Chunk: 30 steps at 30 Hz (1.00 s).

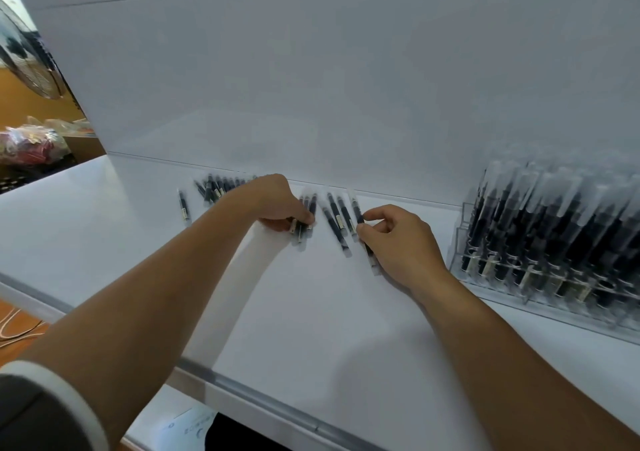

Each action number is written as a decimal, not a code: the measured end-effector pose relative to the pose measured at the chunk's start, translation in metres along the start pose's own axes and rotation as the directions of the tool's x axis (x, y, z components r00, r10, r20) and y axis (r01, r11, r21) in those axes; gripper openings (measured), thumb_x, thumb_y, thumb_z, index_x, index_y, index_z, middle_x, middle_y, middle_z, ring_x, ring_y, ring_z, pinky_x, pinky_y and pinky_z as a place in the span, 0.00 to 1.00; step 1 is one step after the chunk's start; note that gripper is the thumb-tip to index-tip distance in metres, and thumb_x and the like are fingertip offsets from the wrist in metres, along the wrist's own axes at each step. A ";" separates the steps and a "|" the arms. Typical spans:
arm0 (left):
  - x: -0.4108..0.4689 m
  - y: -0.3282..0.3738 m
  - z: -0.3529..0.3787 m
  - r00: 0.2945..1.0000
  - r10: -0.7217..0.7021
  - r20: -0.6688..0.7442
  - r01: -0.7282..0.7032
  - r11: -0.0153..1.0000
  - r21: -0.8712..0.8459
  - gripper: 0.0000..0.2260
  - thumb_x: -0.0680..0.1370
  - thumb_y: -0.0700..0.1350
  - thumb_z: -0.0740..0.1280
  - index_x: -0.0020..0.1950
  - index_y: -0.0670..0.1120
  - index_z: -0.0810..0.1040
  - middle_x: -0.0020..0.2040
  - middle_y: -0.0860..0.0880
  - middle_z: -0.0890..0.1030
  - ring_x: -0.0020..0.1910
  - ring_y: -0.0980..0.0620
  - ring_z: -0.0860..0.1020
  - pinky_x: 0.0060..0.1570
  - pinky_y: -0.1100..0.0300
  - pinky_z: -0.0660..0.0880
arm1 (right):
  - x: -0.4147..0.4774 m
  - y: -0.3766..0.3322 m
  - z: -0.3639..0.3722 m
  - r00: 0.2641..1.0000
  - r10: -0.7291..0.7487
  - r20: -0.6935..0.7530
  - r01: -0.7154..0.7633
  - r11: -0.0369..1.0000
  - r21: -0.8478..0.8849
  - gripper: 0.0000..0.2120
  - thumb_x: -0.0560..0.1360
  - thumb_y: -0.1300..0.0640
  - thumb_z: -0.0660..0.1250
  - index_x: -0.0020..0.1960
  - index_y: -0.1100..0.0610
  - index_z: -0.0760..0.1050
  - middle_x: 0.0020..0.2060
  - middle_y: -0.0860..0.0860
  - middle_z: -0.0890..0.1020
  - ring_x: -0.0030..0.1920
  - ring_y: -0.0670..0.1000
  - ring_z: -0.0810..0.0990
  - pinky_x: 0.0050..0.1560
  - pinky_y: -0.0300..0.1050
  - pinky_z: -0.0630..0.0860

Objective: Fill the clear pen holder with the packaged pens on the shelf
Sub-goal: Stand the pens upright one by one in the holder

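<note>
While both of your hands are down among the loose pens on the shelf (311, 312), gather rather than grab — the job is to collect a tidy bundle and carry it right to the holder (554, 239), which stands at the right end of the shelf, well apart from the pens you are working and already crowded with upright packaged pens. Line the sleeves up parallel before lifting; the clear wrappers look slippery, so I would expect a loose fistful to fan out or shed one on the way.

From the head view, your left hand (277, 204) is curled down over a small bunch (304, 218), fingers pressed together around several pens whose ends poke out toward you. Your right hand (398, 239) pinches one pen (358, 215) between thumb and forefinger, the other fingers folded loosely under; whether it has left the shelf I cannot tell. Three more pens (337, 222) lie between your hands, a larger pile (216, 187) sits far left against the back wall, and a single pen (183, 206) lies left of that — plenty left to fetch.
</note>
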<state>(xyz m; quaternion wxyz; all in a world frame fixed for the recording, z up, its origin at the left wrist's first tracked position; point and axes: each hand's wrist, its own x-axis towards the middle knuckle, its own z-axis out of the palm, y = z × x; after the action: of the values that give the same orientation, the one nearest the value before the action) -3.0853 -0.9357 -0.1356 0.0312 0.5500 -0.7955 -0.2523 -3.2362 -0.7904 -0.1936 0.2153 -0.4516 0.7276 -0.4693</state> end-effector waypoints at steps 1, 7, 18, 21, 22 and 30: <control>0.000 -0.001 -0.003 1.000 -0.014 0.024 0.015 1.000 -0.024 0.18 0.68 0.53 0.78 0.41 0.39 0.79 0.39 0.44 0.85 0.36 0.48 0.84 0.45 0.56 0.82 | 0.000 0.000 0.000 1.000 -0.001 0.002 0.001 1.000 0.000 0.08 0.76 0.50 0.67 0.55 0.47 0.78 0.42 0.46 0.81 0.40 0.46 0.80 0.34 0.38 0.70; -0.004 -0.001 -0.009 0.993 -0.048 0.104 0.061 0.990 -0.128 0.18 0.67 0.48 0.79 0.49 0.38 0.84 0.43 0.43 0.86 0.39 0.51 0.81 0.55 0.55 0.79 | -0.002 0.000 0.000 1.000 -0.006 0.013 0.006 1.000 0.006 0.09 0.76 0.51 0.67 0.56 0.48 0.78 0.41 0.46 0.82 0.39 0.46 0.81 0.34 0.38 0.71; -0.012 -0.019 -0.006 0.995 -0.044 0.088 0.077 0.907 -0.415 0.05 0.72 0.36 0.74 0.46 0.37 0.82 0.39 0.43 0.85 0.35 0.50 0.83 0.41 0.60 0.82 | -0.003 -0.002 -0.001 1.000 -0.014 0.021 0.014 1.000 0.006 0.09 0.76 0.52 0.67 0.56 0.49 0.80 0.40 0.45 0.82 0.41 0.46 0.81 0.34 0.35 0.70; -0.019 -0.021 -0.004 0.999 0.012 0.031 0.006 0.864 -0.504 0.04 0.72 0.37 0.75 0.45 0.40 0.82 0.40 0.44 0.85 0.37 0.50 0.83 0.43 0.60 0.81 | -0.007 -0.007 -0.002 1.000 -0.024 0.016 0.024 0.999 0.022 0.07 0.77 0.53 0.67 0.54 0.48 0.80 0.37 0.44 0.81 0.38 0.44 0.81 0.29 0.30 0.68; -0.023 -0.021 -0.003 0.999 0.037 0.008 -0.027 0.843 -0.537 0.05 0.72 0.38 0.75 0.46 0.41 0.82 0.41 0.44 0.85 0.38 0.51 0.83 0.41 0.62 0.81 | -0.009 -0.010 -0.002 0.999 -0.035 0.009 0.034 0.999 0.030 0.06 0.77 0.53 0.67 0.52 0.47 0.81 0.36 0.44 0.81 0.36 0.45 0.81 0.28 0.29 0.68; -0.070 -0.006 0.014 0.950 0.246 -0.191 -0.305 0.613 -0.729 0.04 0.75 0.39 0.71 0.50 0.44 0.83 0.44 0.48 0.85 0.43 0.53 0.84 0.45 0.63 0.80 | -0.034 -0.047 -0.016 0.990 -0.121 -0.078 0.131 0.981 0.142 0.03 0.75 0.52 0.69 0.44 0.45 0.77 0.37 0.43 0.81 0.39 0.45 0.81 0.38 0.38 0.76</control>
<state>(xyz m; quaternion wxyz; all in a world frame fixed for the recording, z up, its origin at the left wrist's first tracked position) -3.0571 -0.8701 -0.1351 0.3220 0.3675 -0.6931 -0.5300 -3.2098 -0.7608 -0.1482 0.1927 -0.4632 0.6680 -0.5495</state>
